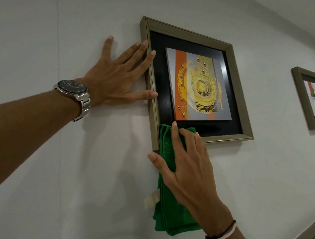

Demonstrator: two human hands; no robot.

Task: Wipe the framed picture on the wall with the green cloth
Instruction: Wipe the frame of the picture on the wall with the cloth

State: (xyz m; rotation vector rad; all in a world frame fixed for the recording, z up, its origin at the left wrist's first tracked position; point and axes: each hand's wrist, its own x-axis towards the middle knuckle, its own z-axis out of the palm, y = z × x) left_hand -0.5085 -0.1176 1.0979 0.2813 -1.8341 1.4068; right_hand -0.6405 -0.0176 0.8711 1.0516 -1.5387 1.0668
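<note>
At frame's (pixel 196 80) lower-left corner, green cloth (pixel 167 213)

Was facing plain white wall (pixel 44 20), thin hairline crack (pixel 58 22) running down left side. Second smaller framed picture (pixel 314 98) hung further right. White ceiling (pixel 311 15) above, light pretty dim.

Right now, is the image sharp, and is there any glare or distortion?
Head view: mostly sharp; wide-angle lens tilts and bends the wall; dim, even light; a pale glare streak on the framed picture at its right side; soft shadows under the left hand and beside the green cloth.
</note>
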